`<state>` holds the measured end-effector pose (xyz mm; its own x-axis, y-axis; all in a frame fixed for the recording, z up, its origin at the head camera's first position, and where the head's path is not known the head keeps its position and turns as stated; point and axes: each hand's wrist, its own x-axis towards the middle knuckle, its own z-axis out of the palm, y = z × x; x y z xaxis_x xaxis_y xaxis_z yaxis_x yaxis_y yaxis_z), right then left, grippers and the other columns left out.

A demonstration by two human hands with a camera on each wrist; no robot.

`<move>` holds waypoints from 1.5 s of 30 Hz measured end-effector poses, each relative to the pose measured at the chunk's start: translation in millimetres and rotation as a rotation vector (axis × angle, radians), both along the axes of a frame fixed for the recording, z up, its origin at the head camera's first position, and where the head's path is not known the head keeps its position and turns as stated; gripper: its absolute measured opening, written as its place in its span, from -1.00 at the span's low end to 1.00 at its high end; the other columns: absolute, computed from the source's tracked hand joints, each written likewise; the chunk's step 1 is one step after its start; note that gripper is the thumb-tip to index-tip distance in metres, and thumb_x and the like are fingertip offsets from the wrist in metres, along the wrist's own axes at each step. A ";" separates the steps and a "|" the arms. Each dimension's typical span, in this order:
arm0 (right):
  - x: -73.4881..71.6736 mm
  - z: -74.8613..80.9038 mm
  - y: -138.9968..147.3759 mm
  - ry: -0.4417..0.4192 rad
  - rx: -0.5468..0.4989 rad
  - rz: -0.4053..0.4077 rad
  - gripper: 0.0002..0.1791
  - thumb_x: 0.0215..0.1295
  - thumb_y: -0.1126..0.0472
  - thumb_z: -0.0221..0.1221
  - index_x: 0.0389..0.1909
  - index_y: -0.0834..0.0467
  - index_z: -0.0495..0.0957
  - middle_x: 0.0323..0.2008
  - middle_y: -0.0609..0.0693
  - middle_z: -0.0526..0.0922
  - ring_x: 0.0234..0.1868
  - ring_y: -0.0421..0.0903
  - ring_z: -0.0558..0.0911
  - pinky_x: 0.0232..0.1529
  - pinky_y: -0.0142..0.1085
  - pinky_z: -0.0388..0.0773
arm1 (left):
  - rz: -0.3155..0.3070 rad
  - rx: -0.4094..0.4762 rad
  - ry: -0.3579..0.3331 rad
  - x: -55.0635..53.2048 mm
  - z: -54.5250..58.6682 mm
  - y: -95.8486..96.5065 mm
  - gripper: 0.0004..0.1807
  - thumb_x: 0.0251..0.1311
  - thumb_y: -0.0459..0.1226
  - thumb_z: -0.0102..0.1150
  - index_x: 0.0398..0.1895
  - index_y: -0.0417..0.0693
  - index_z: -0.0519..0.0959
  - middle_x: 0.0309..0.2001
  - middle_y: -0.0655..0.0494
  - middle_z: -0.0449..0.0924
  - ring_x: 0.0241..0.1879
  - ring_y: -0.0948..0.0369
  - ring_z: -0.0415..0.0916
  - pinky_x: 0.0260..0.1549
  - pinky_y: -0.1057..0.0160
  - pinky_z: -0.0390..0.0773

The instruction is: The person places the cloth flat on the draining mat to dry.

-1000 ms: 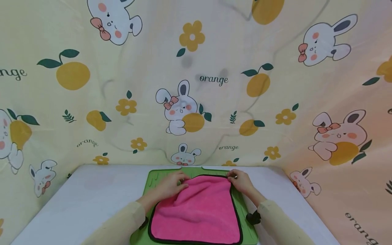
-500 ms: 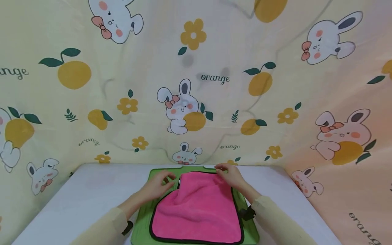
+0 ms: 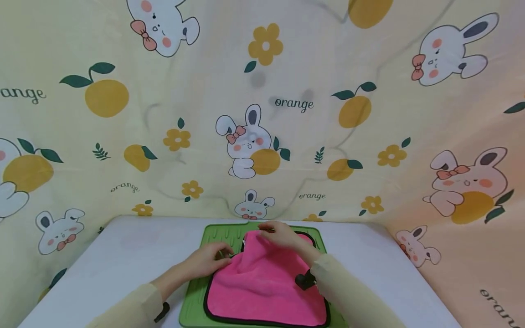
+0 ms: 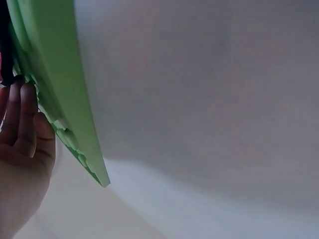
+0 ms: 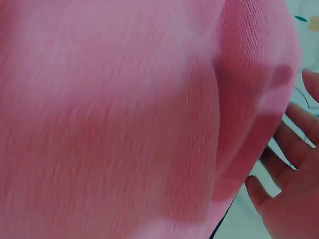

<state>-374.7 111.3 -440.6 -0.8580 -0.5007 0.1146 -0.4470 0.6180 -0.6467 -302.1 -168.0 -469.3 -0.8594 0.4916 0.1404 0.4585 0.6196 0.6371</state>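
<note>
A pink towel [image 3: 262, 291] with black edging lies rumpled on a green ribbed mat [image 3: 194, 300], its upper left edge folded unevenly. My left hand [image 3: 207, 260] is at the towel's left edge, thumb and fingertips right at the black trim with a gap between them. In the left wrist view its fingers are fairly straight beside the mat's rim. My right hand [image 3: 283, 236] reaches over the towel's far edge, fingertips close to the upper left corner. The right wrist view has its fingers spread and apart from the pink fabric [image 5: 124, 124].
The mat lies on a white table [image 3: 135, 255]. Behind and to the sides hangs a cream curtain [image 3: 213, 82] printed with rabbits, oranges and flowers. Dark bands [image 3: 305, 280] sit at both wrists over light sleeves [image 3: 344, 282].
My right hand has moved left along the far edge from the right corner. My left hand has left the far edge and come down to the towel's left side. The view has shifted slightly.
</note>
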 end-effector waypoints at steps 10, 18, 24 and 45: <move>1.3 -6.2 -18.3 0.047 -0.001 -0.010 -0.77 0.45 0.14 0.28 0.03 0.11 0.73 -0.06 0.01 0.75 -0.02 -0.04 0.67 0.03 -0.10 0.60 | -0.021 0.022 0.024 -2.9 -4.3 3.6 -0.85 0.38 -0.28 0.31 -0.04 -0.03 0.68 -0.25 0.27 0.64 -0.21 0.31 0.58 -0.17 0.23 0.62; 0.9 -5.6 -11.9 0.075 -0.129 -0.100 -0.78 0.40 0.30 0.32 0.01 0.06 0.74 -0.05 -0.05 0.74 -0.08 -0.09 0.63 -0.03 -0.17 0.60 | -0.020 0.071 0.027 2.7 3.8 2.3 -0.84 0.37 -0.33 0.30 -0.03 -0.05 0.69 -0.17 0.17 0.67 -0.28 0.33 0.56 -0.25 0.27 0.60; 1.4 -6.3 -4.9 0.114 -0.268 -0.156 -0.71 0.41 0.41 0.27 0.05 0.06 0.74 0.09 0.01 0.70 0.18 0.04 0.61 0.18 -0.02 0.58 | -0.024 0.116 0.086 12.4 4.7 -7.6 -0.76 0.36 -0.43 0.26 0.02 -0.06 0.72 -0.04 0.07 0.69 -0.35 0.40 0.50 -0.31 0.33 0.59; 7.4 -3.5 23.6 0.150 -0.159 -0.162 -0.65 0.38 0.38 0.26 0.15 0.15 0.71 0.17 0.09 0.68 0.27 0.16 0.60 0.28 0.14 0.48 | 0.074 -0.055 0.138 0.7 15.4 -12.3 -0.86 0.32 -0.40 0.28 -0.09 -0.12 0.69 -0.12 0.07 0.57 -0.24 0.24 0.55 -0.27 0.25 0.58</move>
